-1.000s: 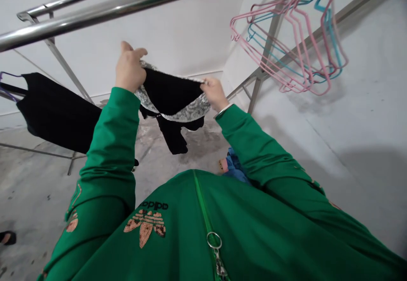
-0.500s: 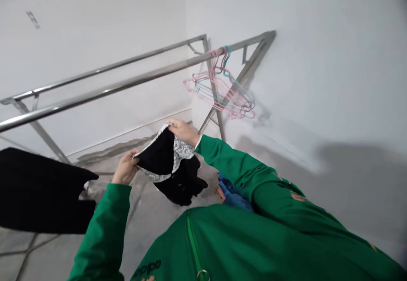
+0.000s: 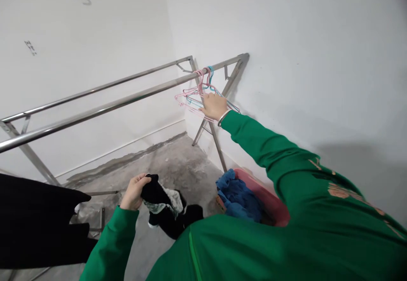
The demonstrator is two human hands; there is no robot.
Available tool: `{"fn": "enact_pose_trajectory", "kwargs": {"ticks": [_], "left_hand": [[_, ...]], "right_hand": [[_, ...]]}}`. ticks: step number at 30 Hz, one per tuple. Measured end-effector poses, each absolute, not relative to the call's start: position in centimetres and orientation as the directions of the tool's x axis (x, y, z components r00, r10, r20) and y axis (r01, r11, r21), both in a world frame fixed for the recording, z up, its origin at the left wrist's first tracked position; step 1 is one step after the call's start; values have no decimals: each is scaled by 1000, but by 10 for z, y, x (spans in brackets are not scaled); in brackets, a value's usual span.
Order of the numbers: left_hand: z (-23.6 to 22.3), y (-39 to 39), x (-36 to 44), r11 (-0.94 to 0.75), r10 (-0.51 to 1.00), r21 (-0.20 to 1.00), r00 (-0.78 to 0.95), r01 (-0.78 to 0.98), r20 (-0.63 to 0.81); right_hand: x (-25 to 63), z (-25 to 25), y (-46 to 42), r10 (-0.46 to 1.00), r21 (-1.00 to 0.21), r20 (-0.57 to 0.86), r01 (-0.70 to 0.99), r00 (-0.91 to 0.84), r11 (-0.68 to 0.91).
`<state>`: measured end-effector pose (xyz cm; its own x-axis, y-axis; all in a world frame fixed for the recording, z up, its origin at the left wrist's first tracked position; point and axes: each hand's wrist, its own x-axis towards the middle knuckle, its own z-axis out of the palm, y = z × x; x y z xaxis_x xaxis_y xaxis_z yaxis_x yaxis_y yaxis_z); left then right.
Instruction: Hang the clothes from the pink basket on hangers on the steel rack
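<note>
My left hand [image 3: 135, 191] is closed, pinching the edge of a black garment with white lace trim [image 3: 174, 200]. The garment hangs down in folds from these fingers, partly behind my green jacket front. Higher up, my right hand [image 3: 214, 106] is stretched out to the pink and blue hangers [image 3: 193, 98] on the front rail. Its thumb stands apart from the fingers, in front of the hangers; whether they touch a hanger I cannot tell.
A metal drying rack [image 3: 124, 103] with two rails runs along the walls into the corner. Black clothing [image 3: 38, 221] hangs at the left. On the floor at the right stands a pink basket [image 3: 270, 196] with blue cloth [image 3: 237, 196] in it.
My right hand has let go of the garment and moved up to the hangers. The garment now droops from my left hand alone, lower down. More of the basket shows.
</note>
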<state>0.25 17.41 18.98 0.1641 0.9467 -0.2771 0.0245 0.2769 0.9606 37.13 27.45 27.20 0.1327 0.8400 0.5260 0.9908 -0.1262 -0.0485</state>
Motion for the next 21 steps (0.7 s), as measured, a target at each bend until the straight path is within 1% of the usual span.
{"fn": "enact_pose_trajectory", "kwargs": {"ticks": [2, 5, 7, 9, 12, 14, 15, 16, 17, 18, 19, 21], "left_hand": [[195, 171, 1, 283, 946, 959, 165, 4, -280], [203, 166, -5, 283, 949, 959, 149, -15, -277], [208, 164, -9, 271, 955, 962, 130, -29, -265], [213, 164, -12, 262, 960, 965, 107, -14, -259], [222, 165, -18, 236, 968, 967, 57, 97, -243], [227, 168, -22, 154, 987, 958, 12, 244, -161], [229, 169, -25, 84, 996, 934, -15, 347, -84], [232, 170, -27, 10, 999, 883, -38, 470, 8], [234, 171, -30, -54, 993, 798, -54, 600, 107], [237, 172, -33, -94, 978, 684, -60, 723, 198], [240, 171, -35, -106, 961, 557, -59, 824, 270], [246, 169, -38, -76, 933, 322, -46, 944, 356]], "right_hand": [[386, 269, 279, 879, 25, 450, 982, 156, -187], [400, 256, 286, 918, 55, 360, 978, 167, -199], [406, 249, 290, 922, 55, 354, 980, 158, -189], [409, 245, 293, 907, 52, 388, 979, 164, -199], [411, 243, 295, 873, 14, 438, 970, 214, -244], [412, 244, 297, 864, -7, 445, 965, 236, -261], [413, 245, 298, 866, -4, 442, 966, 233, -257], [415, 245, 299, 871, 5, 439, 969, 221, -249], [416, 244, 300, 874, 15, 439, 971, 208, -238], [418, 243, 302, 876, 21, 439, 973, 198, -231], [419, 242, 303, 875, 24, 443, 973, 195, -229], [422, 239, 305, 868, 27, 464, 976, 179, -216]]}}
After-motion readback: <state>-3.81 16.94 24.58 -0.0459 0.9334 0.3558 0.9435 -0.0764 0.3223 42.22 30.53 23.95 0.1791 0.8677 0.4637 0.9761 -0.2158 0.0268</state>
